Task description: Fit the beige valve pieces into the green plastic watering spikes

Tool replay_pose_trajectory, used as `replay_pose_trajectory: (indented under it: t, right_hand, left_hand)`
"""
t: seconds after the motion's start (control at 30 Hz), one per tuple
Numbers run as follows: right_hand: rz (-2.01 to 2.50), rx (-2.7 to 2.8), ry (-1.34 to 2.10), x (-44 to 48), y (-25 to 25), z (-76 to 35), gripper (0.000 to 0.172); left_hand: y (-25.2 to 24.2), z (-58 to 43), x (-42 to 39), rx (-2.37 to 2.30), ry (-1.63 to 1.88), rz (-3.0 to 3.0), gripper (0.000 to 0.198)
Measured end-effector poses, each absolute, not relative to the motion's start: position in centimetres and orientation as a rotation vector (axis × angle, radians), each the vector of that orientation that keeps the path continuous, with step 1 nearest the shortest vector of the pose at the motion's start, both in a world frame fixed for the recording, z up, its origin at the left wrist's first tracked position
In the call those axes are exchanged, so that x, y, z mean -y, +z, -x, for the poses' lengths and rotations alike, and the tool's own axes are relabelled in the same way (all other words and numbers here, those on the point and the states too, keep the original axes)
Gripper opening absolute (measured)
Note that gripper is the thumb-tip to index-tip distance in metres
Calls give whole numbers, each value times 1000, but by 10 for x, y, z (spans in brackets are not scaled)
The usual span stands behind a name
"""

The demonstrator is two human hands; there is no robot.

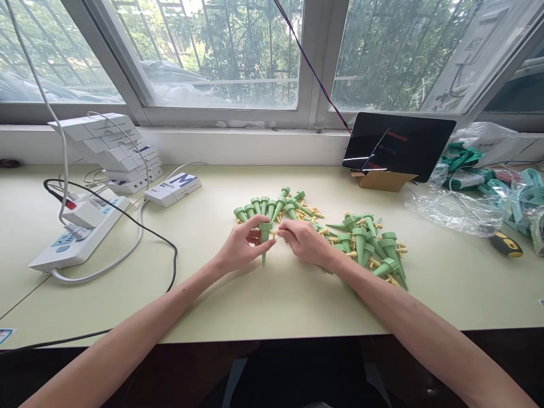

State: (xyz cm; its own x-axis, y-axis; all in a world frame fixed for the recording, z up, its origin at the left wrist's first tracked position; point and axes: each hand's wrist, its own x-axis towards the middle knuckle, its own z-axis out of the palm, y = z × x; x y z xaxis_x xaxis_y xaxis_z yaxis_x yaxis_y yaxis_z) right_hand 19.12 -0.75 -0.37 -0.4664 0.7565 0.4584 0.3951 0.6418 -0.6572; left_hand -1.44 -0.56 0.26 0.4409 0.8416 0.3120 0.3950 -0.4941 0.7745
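Observation:
Between the thumb and fingers of my left hand [242, 245] is a green plastic plant watering spike [266, 232], its pointed end downward above the table. My right hand [306, 241] pinches a small yellow valve [274, 233] at the side of the spike's cap; whether it is seated there I cannot tell. Behind my hands lies a group of green spikes [255, 204] with several yellow valves [314, 213] beside them. A looser heap of green spikes [360, 243], mixed with yellow pieces, spreads to the right, partly behind my right forearm.
On the left are a power strip [80, 238] with cables, stacked white boxes [123, 153] and a single white box [174, 190]. A tablet [397, 144] leans on a cardboard stand [385, 181] at the back. Clear plastic wrapping [459, 212] and a yellow-black tool handle [506, 244] lie right.

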Motion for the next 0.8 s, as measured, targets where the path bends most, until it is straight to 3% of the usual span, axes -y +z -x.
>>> replay_pose_trajectory:
  t: [0.6, 0.8]
  right_hand:
    - [880, 2102, 554, 8, -4, -192, 24]
    - [919, 2015, 487, 8, -5, -191, 15]
  left_hand:
    - [6, 15, 7, -1082, 879, -2052, 37]
    - [10, 10, 6, -1060, 792, -1779, 40]
